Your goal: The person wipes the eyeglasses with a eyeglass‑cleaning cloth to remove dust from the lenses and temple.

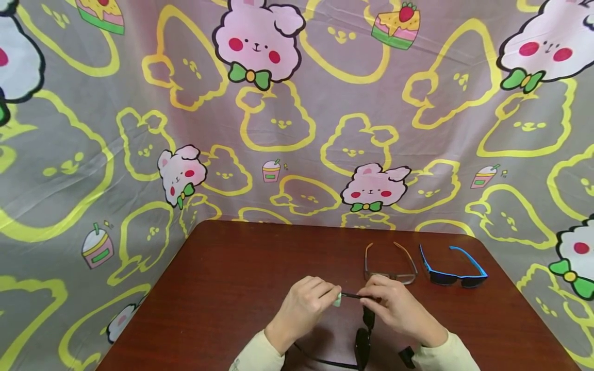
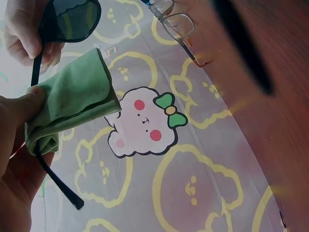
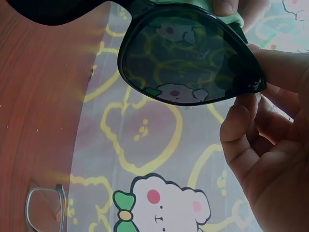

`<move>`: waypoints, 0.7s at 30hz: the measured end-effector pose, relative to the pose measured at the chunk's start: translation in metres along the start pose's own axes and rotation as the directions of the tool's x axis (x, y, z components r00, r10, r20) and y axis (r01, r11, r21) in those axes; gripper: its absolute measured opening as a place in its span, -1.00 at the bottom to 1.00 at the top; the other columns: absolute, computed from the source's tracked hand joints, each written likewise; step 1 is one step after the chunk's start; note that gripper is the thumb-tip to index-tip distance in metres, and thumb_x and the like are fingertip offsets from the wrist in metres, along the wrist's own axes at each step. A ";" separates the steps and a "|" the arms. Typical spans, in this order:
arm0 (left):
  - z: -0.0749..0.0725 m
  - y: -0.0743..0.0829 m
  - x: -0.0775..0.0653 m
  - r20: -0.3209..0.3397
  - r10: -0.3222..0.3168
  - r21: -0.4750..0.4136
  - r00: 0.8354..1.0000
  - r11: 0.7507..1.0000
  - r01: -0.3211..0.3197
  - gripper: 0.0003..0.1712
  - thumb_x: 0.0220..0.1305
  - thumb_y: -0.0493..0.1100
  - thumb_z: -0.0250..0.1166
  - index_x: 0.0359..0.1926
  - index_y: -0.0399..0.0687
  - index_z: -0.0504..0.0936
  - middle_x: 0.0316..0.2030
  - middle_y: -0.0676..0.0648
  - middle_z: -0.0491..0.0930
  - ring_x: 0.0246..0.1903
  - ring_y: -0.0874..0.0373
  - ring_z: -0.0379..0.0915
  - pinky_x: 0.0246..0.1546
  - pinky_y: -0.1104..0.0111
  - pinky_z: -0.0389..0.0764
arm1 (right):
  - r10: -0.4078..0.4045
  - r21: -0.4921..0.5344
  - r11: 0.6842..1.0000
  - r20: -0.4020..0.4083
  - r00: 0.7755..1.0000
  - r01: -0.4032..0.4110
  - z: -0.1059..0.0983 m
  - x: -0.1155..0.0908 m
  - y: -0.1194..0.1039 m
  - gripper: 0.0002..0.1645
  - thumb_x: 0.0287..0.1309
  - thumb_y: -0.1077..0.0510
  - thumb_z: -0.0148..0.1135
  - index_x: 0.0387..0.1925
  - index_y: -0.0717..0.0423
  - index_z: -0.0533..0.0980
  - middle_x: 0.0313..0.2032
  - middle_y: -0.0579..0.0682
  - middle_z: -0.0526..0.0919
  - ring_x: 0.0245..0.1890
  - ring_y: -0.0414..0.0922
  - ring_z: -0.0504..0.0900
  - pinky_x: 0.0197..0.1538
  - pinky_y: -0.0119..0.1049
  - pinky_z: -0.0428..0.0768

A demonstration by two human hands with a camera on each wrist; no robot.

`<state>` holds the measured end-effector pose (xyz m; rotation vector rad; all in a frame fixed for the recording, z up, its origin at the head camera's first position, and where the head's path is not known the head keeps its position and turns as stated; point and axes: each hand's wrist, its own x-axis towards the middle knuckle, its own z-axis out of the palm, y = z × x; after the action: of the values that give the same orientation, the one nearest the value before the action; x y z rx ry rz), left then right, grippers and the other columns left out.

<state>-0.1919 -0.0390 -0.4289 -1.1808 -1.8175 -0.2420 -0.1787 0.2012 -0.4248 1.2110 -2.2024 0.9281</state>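
Observation:
Black sunglasses (image 1: 363,348) are held up between both hands over the near part of the table, dark lenses toward the right hand. My left hand (image 1: 303,306) pinches a folded green cloth (image 2: 72,92) around one temple arm, whose tip (image 2: 72,198) sticks out below the cloth in the left wrist view. At the hinge corner of the same side, my right hand (image 1: 401,309) grips the frame between thumb and fingers. One large lens (image 3: 174,58) fills the top of the right wrist view. The other temple arm (image 1: 325,360) stretches leftward under my left wrist.
Clear-lensed glasses (image 1: 408,279) with orange-brown arms lie just beyond my right hand. Blue-framed sunglasses (image 1: 457,278) lie to their right, arms unfolded. A small black object (image 1: 407,356) shows beside my right wrist. Printed cloth (image 1: 283,103) walls in the brown table (image 1: 232,288) behind and at the sides.

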 end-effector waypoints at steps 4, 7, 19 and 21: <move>-0.001 -0.001 -0.001 0.002 -0.006 -0.002 1.000 1.000 0.006 -0.68 0.38 -0.26 0.01 -0.27 -0.03 0.72 -0.39 0.13 0.61 -0.41 0.31 0.50 -0.34 0.51 0.49 | 0.004 0.005 1.000 -0.004 1.000 -0.004 -0.001 -0.001 0.001 -0.66 -0.09 0.44 0.37 -0.26 0.03 0.65 -0.35 -0.22 0.52 -0.51 -0.41 0.36 -0.49 -0.68 0.32; -0.001 -0.003 -0.002 0.010 -0.008 -0.005 1.000 1.000 0.008 -0.74 0.34 -0.26 0.08 -0.26 -0.02 0.72 -0.39 0.13 0.61 -0.41 0.31 0.50 -0.33 0.51 0.49 | 0.022 0.007 1.000 0.009 1.000 -0.022 -0.001 -0.002 0.000 -0.68 -0.05 0.41 0.36 -0.25 0.01 0.65 -0.34 -0.24 0.51 -0.52 -0.42 0.35 -0.50 -0.68 0.32; -0.001 -0.005 -0.006 0.003 -0.027 -0.030 1.000 0.999 0.027 -0.71 0.39 -0.24 0.04 -0.27 -0.02 0.72 -0.39 0.12 0.61 -0.42 0.31 0.50 -0.35 0.50 0.49 | 0.047 0.007 0.999 0.003 0.999 -0.047 -0.002 -0.009 0.002 -0.68 -0.04 0.41 0.35 -0.26 -0.03 0.64 -0.36 -0.27 0.49 -0.55 -0.44 0.33 -0.52 -0.68 0.31; -0.001 -0.006 -0.007 0.009 -0.033 -0.031 0.999 0.999 0.034 -0.69 0.40 -0.24 0.02 -0.26 -0.02 0.72 -0.38 0.13 0.61 -0.41 0.31 0.50 -0.35 0.51 0.48 | 0.036 0.005 0.999 -0.007 0.999 -0.036 -0.003 -0.010 0.004 -0.66 -0.05 0.42 0.36 -0.26 -0.02 0.64 -0.36 -0.26 0.50 -0.55 -0.44 0.33 -0.51 -0.68 0.30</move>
<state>-0.1952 -0.0472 -0.4315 -1.1753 -1.8477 -0.2861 -0.1768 0.2101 -0.4307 1.1724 -2.2244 0.9504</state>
